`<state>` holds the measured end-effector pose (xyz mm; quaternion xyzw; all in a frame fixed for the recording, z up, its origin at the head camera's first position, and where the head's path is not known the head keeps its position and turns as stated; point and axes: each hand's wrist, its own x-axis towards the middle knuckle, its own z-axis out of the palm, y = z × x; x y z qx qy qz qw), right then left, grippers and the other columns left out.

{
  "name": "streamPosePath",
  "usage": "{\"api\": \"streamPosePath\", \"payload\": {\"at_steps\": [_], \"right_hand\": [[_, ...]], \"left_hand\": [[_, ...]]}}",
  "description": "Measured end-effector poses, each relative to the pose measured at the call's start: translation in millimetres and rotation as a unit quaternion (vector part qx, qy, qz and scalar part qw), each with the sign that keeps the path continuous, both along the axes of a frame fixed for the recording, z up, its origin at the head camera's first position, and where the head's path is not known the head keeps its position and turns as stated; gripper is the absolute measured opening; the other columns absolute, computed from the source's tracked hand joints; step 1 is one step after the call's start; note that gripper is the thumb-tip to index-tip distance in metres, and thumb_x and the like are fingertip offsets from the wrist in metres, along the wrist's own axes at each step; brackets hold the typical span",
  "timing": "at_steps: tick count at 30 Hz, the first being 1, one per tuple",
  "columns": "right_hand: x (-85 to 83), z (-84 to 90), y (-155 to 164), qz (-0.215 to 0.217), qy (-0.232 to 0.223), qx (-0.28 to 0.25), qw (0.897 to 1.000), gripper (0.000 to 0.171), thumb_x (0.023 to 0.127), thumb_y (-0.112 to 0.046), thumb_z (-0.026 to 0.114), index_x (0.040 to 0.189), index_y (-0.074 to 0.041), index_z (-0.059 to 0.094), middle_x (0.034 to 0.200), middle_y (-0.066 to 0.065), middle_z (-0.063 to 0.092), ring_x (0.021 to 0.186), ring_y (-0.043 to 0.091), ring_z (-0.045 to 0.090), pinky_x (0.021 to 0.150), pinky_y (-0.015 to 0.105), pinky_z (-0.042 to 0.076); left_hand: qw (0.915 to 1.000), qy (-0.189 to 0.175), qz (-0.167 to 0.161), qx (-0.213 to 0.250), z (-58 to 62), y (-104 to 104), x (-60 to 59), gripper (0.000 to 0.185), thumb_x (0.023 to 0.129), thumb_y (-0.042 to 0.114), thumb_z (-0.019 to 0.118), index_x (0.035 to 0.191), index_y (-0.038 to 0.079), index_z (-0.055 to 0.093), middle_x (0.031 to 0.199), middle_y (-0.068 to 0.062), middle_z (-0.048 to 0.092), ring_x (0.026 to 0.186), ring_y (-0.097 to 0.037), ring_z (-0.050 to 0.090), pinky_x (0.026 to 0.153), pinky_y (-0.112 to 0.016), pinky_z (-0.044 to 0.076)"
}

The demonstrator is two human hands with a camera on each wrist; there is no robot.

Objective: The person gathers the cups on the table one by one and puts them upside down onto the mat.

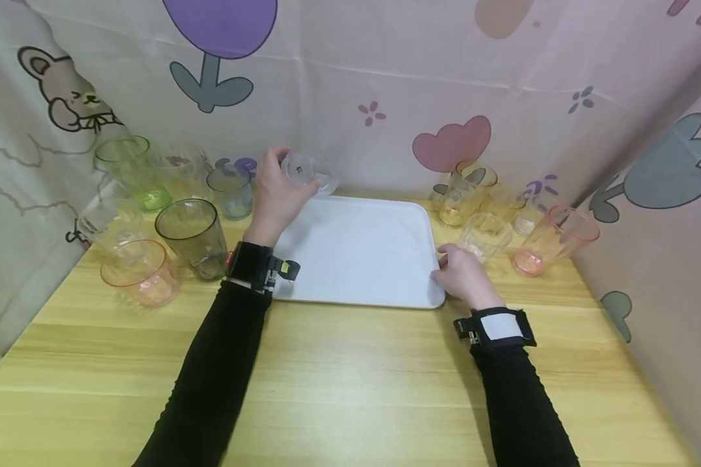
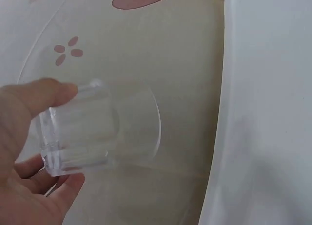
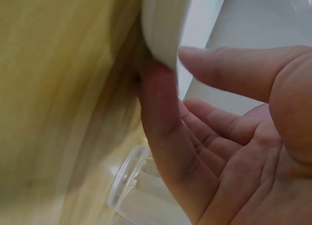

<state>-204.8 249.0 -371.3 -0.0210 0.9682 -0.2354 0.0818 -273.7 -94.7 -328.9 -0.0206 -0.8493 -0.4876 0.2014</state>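
My left hand [image 1: 286,181] holds a small clear glass [image 1: 306,172] tipped on its side, in the air over the far left corner of the white tray [image 1: 362,253]. In the left wrist view the thumb [image 2: 44,96] lies on top of the clear glass [image 2: 97,127] and fingers curl beneath it. My right hand [image 1: 452,263] grips the tray's right edge near the front corner. The right wrist view shows the thumb [image 3: 234,64] over the tray rim [image 3: 161,30] and a finger under it.
The tray lies on a wooden table [image 1: 350,376]. Left of it stand several glasses: green [image 1: 131,168], smoky grey [image 1: 193,237], pink [image 1: 143,272], bluish [image 1: 230,191]. Right of it are yellow [image 1: 461,194], clear [image 1: 485,237] and red-tinted [image 1: 552,240] glasses. Printed curtains enclose the back and sides.
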Motion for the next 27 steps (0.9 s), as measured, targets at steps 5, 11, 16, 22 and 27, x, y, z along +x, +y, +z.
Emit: {"api": "streamPosePath", "payload": {"at_steps": [5, 11, 16, 22, 27], "right_hand": [[-1.4, -0.3, 3, 0.008, -0.001, 0.017, 1.0, 0.053, 0.096, -0.003, 0.065, 0.143, 0.014, 0.048, 0.12, 0.032, 0.066, 0.106, 0.041, 0.065, 0.087, 0.049, 0.057], [-1.9, -1.6, 3, 0.003, -0.009, 0.018, 1.0, 0.053, 0.096, -0.003, 0.065, 0.144, 0.012, 0.049, 0.117, 0.029, 0.067, 0.105, 0.039, 0.065, 0.086, 0.048, 0.057], [-1.9, -2.8, 2, 0.002, -0.007, 0.024, 1.0, 0.052, 0.097, -0.003, 0.064, 0.144, 0.012, 0.049, 0.118, 0.029, 0.066, 0.105, 0.039, 0.065, 0.086, 0.048, 0.056], [-1.4, -3.7, 1, 0.001, -0.009, 0.025, 1.0, 0.052, 0.097, -0.003, 0.064, 0.144, 0.011, 0.049, 0.118, 0.029, 0.066, 0.104, 0.038, 0.065, 0.085, 0.047, 0.056], [-1.3, -2.6, 0, -0.005, -0.018, 0.027, 0.999, 0.052, 0.097, -0.003, 0.064, 0.145, 0.011, 0.048, 0.12, 0.03, 0.065, 0.104, 0.038, 0.065, 0.084, 0.046, 0.057]], "left_hand": [[0.9997, -0.005, 0.022, -0.009, -1.6, -4, -6.0, 0.081, 0.084, 0.032, 0.086, 0.148, 0.006, 0.044, 0.146, -0.015, 0.052, 0.134, -0.033, 0.042, 0.11, -0.05, 0.041], [0.9982, 0.011, 0.034, -0.048, -8.3, -8, -12.6, 0.074, 0.083, 0.022, 0.084, 0.145, 0.0, 0.049, 0.142, -0.022, 0.053, 0.133, -0.038, 0.042, 0.109, -0.051, 0.042], [0.9968, -0.015, 0.038, -0.069, -15.0, -11, -17.2, 0.072, 0.084, 0.02, 0.082, 0.146, -0.001, 0.05, 0.144, -0.024, 0.051, 0.133, -0.039, 0.041, 0.11, -0.051, 0.04], [0.9942, -0.06, 0.035, -0.083, -22.0, -15, -20.3, 0.075, 0.088, 0.017, 0.08, 0.152, 0.0, 0.045, 0.148, -0.026, 0.044, 0.136, -0.04, 0.038, 0.113, -0.052, 0.04], [0.9917, -0.081, 0.029, -0.095, -25.4, -16, -22.0, 0.077, 0.091, 0.017, 0.078, 0.156, -0.001, 0.04, 0.15, -0.028, 0.041, 0.138, -0.041, 0.037, 0.115, -0.051, 0.039]]}}
